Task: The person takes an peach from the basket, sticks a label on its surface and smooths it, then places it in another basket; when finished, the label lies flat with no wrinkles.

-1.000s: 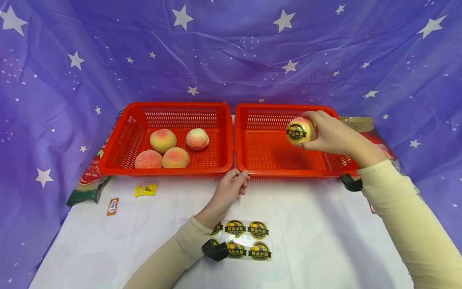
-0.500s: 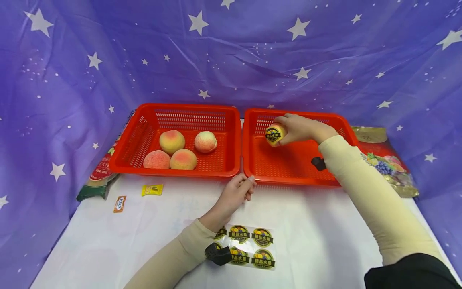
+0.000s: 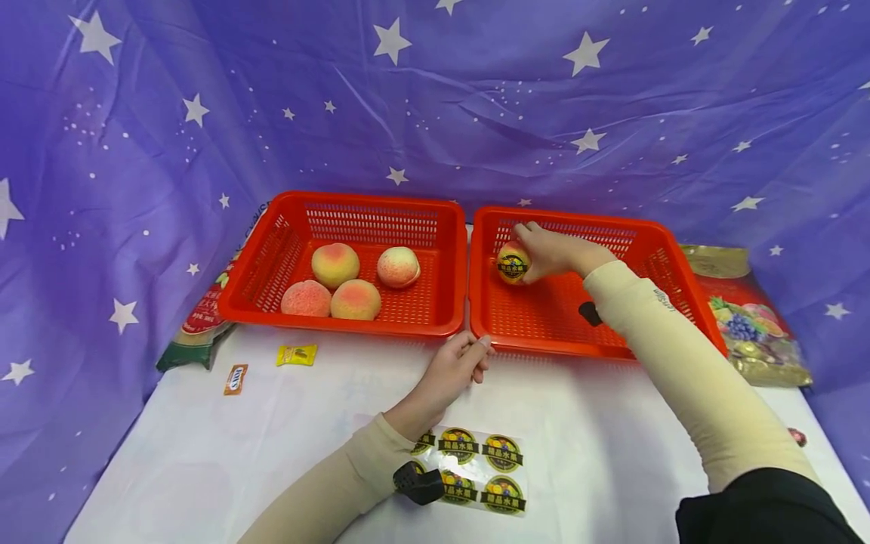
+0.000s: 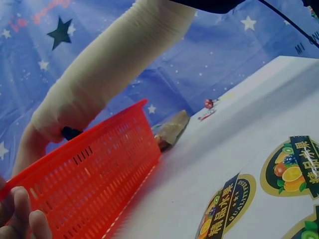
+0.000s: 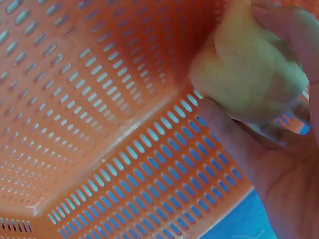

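A peach (image 3: 512,263) with a round black-and-gold sticker is in my right hand (image 3: 549,251), at the left end of the right red basket (image 3: 598,351). Fingers and thumb are curled around it; the right wrist view shows the peach (image 5: 249,69) low beside the slotted basket wall. My left hand (image 3: 454,375) lies at the front, by the gap between the two baskets, its fingers loosely curled. In the left wrist view those fingers (image 4: 22,211) are close to the basket's rim; whether they touch it I cannot tell. A sheet of round stickers (image 3: 479,472) lies partly under the left forearm.
Several peaches (image 3: 356,300) lie in the left red basket (image 3: 340,326). A yellow candy packet (image 3: 296,355) and an orange one (image 3: 236,379) are on the white table (image 3: 272,446). Printed bags (image 3: 748,317) stand beside the baskets, and a starry purple cloth (image 3: 476,91) hangs behind.
My right hand has carried the stickered peach left and down into the right basket's left end. The left hand stays by the baskets' front edge. The head view has shifted slightly.
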`<state>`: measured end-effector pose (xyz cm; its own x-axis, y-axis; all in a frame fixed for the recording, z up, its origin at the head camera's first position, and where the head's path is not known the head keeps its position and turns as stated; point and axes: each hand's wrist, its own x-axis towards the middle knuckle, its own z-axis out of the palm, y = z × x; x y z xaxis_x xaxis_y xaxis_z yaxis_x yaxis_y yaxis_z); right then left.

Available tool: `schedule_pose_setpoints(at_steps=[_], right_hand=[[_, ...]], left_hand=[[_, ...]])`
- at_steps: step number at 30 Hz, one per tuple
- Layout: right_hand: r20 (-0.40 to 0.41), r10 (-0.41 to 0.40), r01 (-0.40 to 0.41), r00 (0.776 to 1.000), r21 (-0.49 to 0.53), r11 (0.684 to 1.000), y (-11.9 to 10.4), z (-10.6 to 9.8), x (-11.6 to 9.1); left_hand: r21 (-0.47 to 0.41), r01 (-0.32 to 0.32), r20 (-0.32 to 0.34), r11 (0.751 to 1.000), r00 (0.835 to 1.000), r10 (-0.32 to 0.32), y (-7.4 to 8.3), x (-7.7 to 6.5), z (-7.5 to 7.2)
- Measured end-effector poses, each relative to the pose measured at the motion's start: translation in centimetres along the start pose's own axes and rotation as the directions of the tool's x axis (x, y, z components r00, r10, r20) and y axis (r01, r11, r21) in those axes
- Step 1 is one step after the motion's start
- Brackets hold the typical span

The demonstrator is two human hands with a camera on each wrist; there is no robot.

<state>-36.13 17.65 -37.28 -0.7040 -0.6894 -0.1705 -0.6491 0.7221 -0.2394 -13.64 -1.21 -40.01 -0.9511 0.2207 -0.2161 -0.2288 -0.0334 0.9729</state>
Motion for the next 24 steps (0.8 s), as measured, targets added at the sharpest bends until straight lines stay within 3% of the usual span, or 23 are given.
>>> schedule_pose_setpoints(at_steps=[15,24], right_hand=[[-0.009,0.022,-0.023,1.000,-0.080,0.997,-1.0,0.9,0.3],[0.059,0.091,-0.087,0.994,-0.072,0.994,-1.4,0.6,-0.2]], left_hand=[[-0.004,0.012,-0.003,1.000,1.000,-0.012,0.1,0.1,0.0],[-0.022,0.008,0.014,1.000,1.000,-0.007,-0.1,0.1,0.0]])
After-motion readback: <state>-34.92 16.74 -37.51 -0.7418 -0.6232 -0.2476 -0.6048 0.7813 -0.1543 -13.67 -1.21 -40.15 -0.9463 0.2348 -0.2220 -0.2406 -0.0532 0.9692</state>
